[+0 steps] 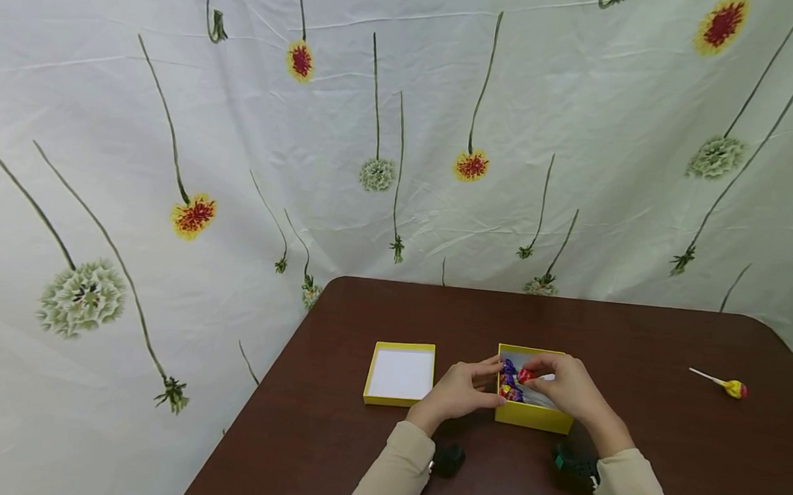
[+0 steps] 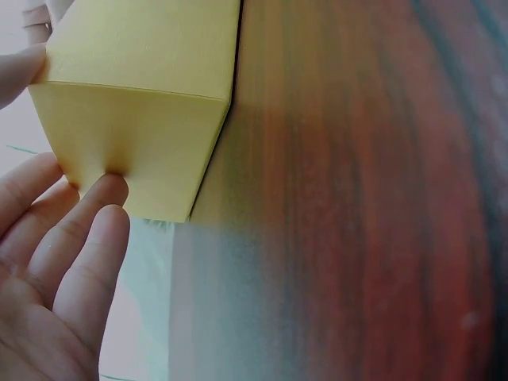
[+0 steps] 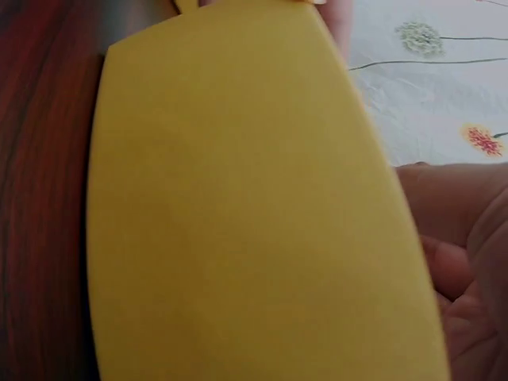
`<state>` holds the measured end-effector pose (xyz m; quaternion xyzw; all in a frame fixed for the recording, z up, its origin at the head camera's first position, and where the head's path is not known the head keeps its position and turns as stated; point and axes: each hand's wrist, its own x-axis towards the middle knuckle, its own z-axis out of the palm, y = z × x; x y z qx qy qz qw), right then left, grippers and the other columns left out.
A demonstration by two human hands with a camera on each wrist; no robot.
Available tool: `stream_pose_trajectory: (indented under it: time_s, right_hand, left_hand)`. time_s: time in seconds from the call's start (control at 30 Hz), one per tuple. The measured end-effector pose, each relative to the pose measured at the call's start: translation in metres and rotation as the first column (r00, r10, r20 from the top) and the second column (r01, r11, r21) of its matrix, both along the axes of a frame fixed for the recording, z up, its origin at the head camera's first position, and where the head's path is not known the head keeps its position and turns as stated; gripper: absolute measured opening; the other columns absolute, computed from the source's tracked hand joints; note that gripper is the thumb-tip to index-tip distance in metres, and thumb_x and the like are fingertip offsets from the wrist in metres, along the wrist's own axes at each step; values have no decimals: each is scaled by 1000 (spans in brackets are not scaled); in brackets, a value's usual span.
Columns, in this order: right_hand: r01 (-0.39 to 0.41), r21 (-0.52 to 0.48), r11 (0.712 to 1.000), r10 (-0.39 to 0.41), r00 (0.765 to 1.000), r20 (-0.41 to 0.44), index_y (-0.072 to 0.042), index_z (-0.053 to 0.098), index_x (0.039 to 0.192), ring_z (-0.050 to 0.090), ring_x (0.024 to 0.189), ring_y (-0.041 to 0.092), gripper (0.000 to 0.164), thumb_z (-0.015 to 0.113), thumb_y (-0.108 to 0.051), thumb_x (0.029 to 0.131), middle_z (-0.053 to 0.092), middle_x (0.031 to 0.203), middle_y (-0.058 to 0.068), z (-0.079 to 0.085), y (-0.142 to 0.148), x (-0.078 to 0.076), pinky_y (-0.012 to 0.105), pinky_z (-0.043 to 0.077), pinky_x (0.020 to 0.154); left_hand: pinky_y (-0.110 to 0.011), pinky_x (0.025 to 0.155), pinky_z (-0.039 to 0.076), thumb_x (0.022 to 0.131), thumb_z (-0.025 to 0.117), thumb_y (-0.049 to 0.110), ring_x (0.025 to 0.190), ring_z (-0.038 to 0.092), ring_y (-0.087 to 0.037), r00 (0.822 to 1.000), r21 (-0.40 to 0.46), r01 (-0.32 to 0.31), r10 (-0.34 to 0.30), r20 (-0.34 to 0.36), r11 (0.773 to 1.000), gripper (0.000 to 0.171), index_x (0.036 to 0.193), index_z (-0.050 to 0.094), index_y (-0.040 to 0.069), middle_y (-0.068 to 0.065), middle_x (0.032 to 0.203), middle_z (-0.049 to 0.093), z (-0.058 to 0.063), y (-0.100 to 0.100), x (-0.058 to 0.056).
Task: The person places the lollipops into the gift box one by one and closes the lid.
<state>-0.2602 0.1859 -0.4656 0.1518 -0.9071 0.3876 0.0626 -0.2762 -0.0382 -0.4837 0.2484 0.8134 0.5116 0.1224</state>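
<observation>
A yellow open-topped box (image 1: 532, 417) stands on the dark table, with several purple-wrapped lollipops (image 1: 508, 379) along its left side. My left hand (image 1: 456, 391) holds the box's left end, thumb by the front corner and other fingers toward the back. In the left wrist view its fingertips (image 2: 115, 178) touch the outer end wall. Inside the box, my right hand (image 1: 572, 390) pinches a red-wrapped lollipop (image 1: 526, 375) beside the purple ones. The box's long front wall (image 3: 246, 198) fills the right wrist view and hides the fingertips and the lollipop there.
The yellow box lid (image 1: 399, 373) lies left of the box, its white inside facing up. A red-and-yellow lollipop (image 1: 732, 388) with a white stick lies far to the right. Behind the table (image 1: 660, 343) hangs a flowered white cloth (image 1: 438, 220).
</observation>
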Motion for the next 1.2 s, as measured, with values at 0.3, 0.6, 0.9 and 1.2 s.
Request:
stream_pose_trajectory:
  time_s: [0.3, 0.6, 0.9, 1.2]
  right_hand:
    - [-7, 8, 1000, 7, 1000, 27, -3, 77, 100, 72, 95, 32, 14, 75, -2, 86, 76, 99, 13, -4, -1, 1, 49, 61, 84]
    - [18, 76, 997, -20, 1000, 21, 1, 76, 102, 72, 95, 34, 17, 73, 4, 85, 76, 101, 17, -6, -4, -2, 49, 61, 83]
    - [49, 88, 995, -53, 998, 40, 3, 75, 102, 73, 93, 34, 18, 70, 8, 86, 76, 100, 17, -5, -7, -2, 46, 62, 81]
    - [61, 34, 998, -63, 997, 35, 2, 76, 105, 71, 99, 37, 17, 71, 0, 89, 75, 103, 18, 0, -1, 1, 50, 61, 85]
  left_hand:
    - [-28, 102, 53, 89, 77, 22, 130, 59, -17, 1000, 9, 1, -1, 3, 1000, 59, 143, 57, 12, 4, 156, 46, -1, 0, 1]
    - [-28, 102, 53, 89, 76, 22, 131, 59, -18, 1000, 7, 13, -13, -16, 1000, 59, 143, 56, 10, 2, 156, 45, -1, 0, 0]
    - [-29, 103, 52, 90, 76, 22, 133, 57, -20, 1000, 1, 12, -12, -20, 1000, 59, 144, 55, 10, 4, 158, 43, -2, 1, -1]
    - [-29, 103, 53, 90, 76, 23, 134, 57, -20, 1000, -19, -1, 1, -16, 1000, 59, 144, 55, 12, 6, 157, 43, -2, 1, 0]
